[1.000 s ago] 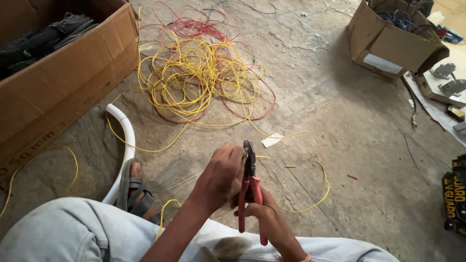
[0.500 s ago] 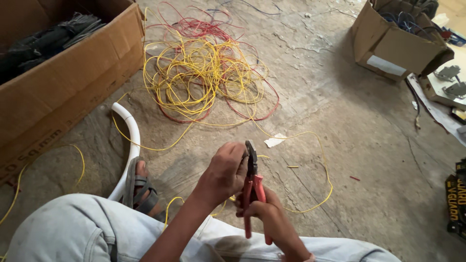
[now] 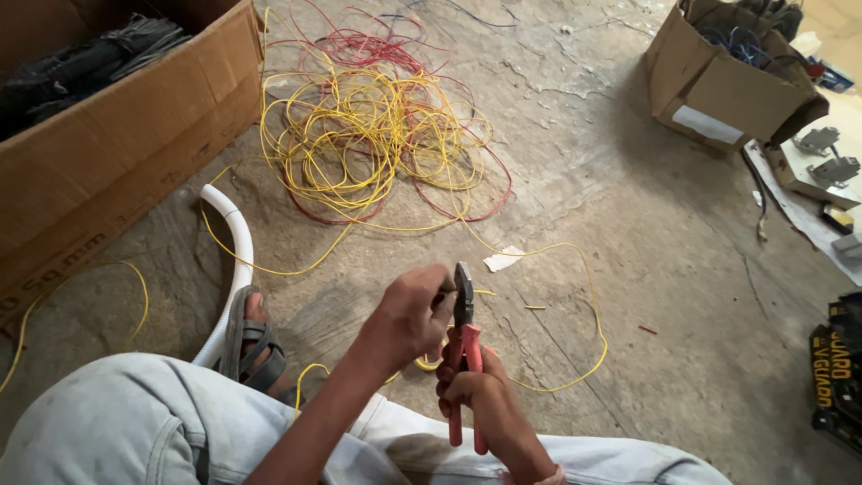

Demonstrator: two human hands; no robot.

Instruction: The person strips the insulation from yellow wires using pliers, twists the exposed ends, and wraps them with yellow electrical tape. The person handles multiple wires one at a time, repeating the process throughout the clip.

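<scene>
- We see two cardboard boxes: one large box [image 3: 108,153] at the upper left with dark cable bundles inside, and one smaller box [image 3: 718,81] at the upper right, well apart from it across the concrete floor [image 3: 628,269].
- Between them lies one tangled heap of wire [image 3: 377,144] — mostly yellow strands with red ones mixed in.
- One white curved conduit [image 3: 235,260] runs down beside our sandalled foot [image 3: 251,341].
- One loose yellow wire [image 3: 575,359] loops from the heap across the floor to our hands.
- One pair of red-handled pliers [image 3: 464,359] stands nearly upright between our hands, just above our knees.
- Our right hand [image 3: 471,386] is clenched around the pliers' handles; the jaws point up and look closed.
- Our left hand [image 3: 413,314] is pinched on the wire's end right at the jaws, touching the left side of the pliers' head.
- One scrap of white paper [image 3: 505,259] lies just beyond the pliers.
- Against half a second ago, the hands and pliers keep the same pose — only the view has tipped slightly, so the heap sits a little lower in the frame.
</scene>
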